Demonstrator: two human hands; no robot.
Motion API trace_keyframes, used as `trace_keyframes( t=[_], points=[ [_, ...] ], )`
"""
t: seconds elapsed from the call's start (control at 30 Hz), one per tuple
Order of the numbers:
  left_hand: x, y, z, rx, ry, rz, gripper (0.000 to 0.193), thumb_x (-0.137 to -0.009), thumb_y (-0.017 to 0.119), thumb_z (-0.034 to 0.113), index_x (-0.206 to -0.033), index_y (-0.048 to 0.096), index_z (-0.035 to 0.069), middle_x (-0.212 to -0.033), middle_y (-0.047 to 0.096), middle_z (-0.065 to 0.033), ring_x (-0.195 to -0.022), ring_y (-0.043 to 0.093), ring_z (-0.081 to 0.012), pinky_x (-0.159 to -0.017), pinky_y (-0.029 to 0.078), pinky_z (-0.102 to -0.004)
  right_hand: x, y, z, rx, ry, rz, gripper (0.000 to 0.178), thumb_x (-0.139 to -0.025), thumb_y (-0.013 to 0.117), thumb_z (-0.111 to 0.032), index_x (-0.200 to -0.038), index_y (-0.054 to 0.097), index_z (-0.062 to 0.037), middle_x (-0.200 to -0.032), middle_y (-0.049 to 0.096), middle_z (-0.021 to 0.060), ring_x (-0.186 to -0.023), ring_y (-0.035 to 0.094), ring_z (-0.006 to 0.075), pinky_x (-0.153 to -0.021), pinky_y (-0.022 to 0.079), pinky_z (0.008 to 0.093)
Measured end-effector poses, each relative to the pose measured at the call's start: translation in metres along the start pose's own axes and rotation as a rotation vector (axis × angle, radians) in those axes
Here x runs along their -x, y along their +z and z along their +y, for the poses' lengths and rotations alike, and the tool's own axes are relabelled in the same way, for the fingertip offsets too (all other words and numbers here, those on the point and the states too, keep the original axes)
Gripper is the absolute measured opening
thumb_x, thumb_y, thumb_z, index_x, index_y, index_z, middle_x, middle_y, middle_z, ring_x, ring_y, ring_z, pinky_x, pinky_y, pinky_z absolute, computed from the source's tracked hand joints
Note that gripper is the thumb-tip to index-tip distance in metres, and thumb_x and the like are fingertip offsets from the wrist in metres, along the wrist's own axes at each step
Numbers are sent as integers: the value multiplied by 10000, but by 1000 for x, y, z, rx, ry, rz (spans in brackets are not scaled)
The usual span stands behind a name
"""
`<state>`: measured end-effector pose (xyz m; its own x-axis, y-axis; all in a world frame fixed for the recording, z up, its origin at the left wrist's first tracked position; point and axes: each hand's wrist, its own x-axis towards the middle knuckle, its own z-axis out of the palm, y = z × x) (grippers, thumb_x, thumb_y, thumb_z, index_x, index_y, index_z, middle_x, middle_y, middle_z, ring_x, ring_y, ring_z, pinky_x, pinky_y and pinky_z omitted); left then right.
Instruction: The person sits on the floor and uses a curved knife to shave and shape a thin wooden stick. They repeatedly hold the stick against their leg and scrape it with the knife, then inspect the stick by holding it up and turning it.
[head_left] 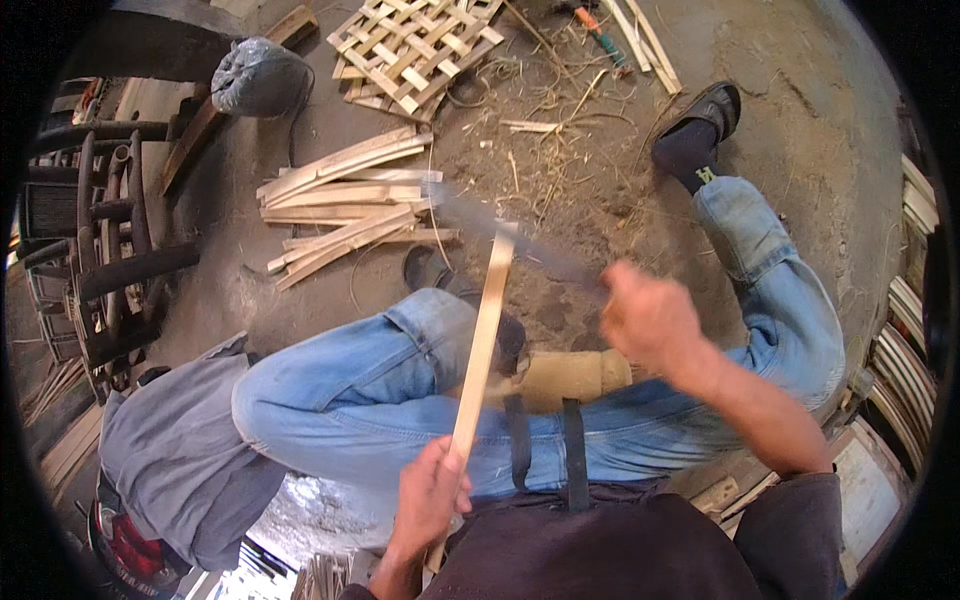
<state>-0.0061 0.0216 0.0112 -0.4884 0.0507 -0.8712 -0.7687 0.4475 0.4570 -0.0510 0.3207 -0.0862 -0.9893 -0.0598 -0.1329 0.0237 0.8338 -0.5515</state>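
Observation:
My left hand is closed around the lower part of a long, flat, pale bamboo strip. The strip rises at a slant from my lap to beyond my knee. In my right hand, closed in a fist, is a long-bladed knife. Motion blurs its blade, which reaches leftward past the strip's far end; whether they touch I cannot tell. The handle is mostly hidden by my fingers. Below the right hand, a tan pad or sleeve lies across my legs, with two dark straps beside it.
A pile of split strips lies left of centre, with a woven lattice panel beyond. Shavings and an orange-and-green-handled tool are on the ground. A dark chair-like frame, a plastic-wrapped bundle and grey cloth stand left.

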Motion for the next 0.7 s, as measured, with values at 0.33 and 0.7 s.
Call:
trace_keyframes(
  t=[0.33, 0.7],
  points=[
    [1, -13, -14, 44, 23, -39, 379, -1052, 377, 312, -992, 595, 8, -525, 443, 17, -428, 413, -64, -411, 339, -246, 43, -1, -26, -134, 50, -321, 235, -804, 663, -178, -927, 516, -42, -772, 624, 159, -708, 659, 379, -589, 527, 488],
    [10, -13, -10, 56, 66, -129, 419, -1046, 390, 350, -1049, 597, -15, -561, 433, 26, -456, 389, -52, -420, 330, -229, 22, -23, -3, 16, -21, -285, 252, -778, 657, -144, -933, 490, -35, -760, 634, 202, -668, 642, 411, -573, 508, 508]
  ],
)
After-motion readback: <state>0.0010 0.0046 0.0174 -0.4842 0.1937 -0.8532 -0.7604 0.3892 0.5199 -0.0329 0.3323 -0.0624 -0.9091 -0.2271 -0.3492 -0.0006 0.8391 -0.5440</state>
